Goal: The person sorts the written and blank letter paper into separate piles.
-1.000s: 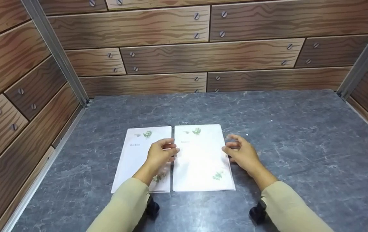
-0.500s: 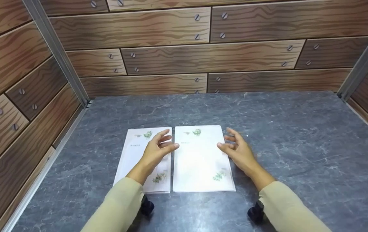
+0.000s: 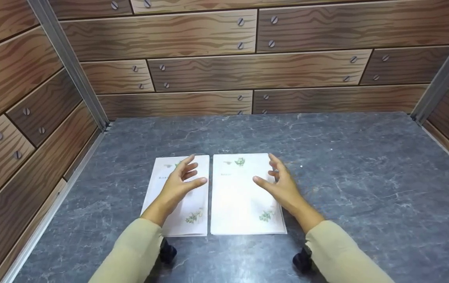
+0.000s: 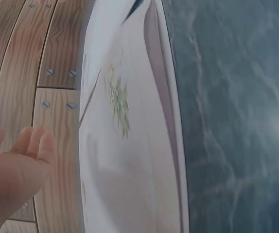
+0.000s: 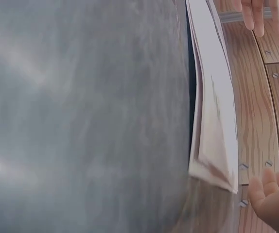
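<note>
Two white paper stacks or folded sheets with green plant prints lie side by side on the table in the head view. The left paper (image 3: 197, 196) sits partly under my left hand (image 3: 175, 188). My right hand (image 3: 283, 190) is over the right edge of the right paper (image 3: 236, 200). Both hands hold nothing; fingers and thumbs are spread apart in loose curves, palms facing each other. In the left wrist view the left hand (image 4: 13, 179) appears beside the paper (image 4: 125, 170). Layered edges of paper (image 5: 215, 111) show in the right wrist view, near the right hand (image 5: 275, 201).
A dark grey marbled table (image 3: 358, 177) carries the papers. Wood-plank-patterned walls (image 3: 201, 70) enclose it at the back and both sides, with grey metal posts (image 3: 67, 63) at the corners. A narrow gap separates the two papers.
Both hands have shifted left. The fingers, earlier at the right paper's two side edges, have spread and come away from them. The papers stay in place.
</note>
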Action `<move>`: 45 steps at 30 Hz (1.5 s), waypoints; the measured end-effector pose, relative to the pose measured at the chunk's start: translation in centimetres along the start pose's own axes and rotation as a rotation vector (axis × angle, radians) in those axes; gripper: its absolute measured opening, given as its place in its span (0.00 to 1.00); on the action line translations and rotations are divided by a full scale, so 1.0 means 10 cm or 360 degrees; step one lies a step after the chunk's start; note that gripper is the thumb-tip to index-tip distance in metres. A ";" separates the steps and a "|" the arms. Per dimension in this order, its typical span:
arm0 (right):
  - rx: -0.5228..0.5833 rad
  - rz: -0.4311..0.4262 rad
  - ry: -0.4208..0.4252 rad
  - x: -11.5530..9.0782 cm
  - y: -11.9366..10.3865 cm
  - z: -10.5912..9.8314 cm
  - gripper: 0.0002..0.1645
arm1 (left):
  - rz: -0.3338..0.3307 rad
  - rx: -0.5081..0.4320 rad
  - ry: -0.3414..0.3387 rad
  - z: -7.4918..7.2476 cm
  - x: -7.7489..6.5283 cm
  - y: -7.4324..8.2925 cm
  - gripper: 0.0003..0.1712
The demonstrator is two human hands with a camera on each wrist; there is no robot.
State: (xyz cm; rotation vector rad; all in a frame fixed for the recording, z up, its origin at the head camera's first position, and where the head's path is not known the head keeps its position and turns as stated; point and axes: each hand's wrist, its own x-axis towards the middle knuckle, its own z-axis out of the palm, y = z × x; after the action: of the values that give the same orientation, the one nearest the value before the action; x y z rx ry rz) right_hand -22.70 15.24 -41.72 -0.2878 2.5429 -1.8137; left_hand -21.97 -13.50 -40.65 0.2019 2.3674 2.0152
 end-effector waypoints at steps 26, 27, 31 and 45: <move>-0.0136 -0.0008 0.0030 0.01 -0.15 0.64 0.56 | -0.0121 0.0045 0.0103 -0.71 -0.18 -0.14 0.49; -0.0130 -0.0014 0.0026 0.01 -0.16 0.66 0.56 | -0.0124 0.0041 0.0102 -0.74 -0.19 -0.15 0.49; -0.0109 -0.0040 0.0001 0.02 -0.17 0.73 0.56 | -0.0143 0.0042 0.0112 -0.83 -0.22 -0.19 0.50; -0.0096 -0.0087 -0.0116 0.02 -0.21 0.96 0.59 | -0.0301 0.0144 0.0153 -1.07 -0.28 -0.26 0.51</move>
State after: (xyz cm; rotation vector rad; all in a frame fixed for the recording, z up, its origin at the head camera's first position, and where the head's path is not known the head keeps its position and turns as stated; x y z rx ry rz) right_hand -21.50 5.54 -42.87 -0.4205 2.5678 -1.7126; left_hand -20.53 -24.76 -41.69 -0.1160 2.4308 1.8760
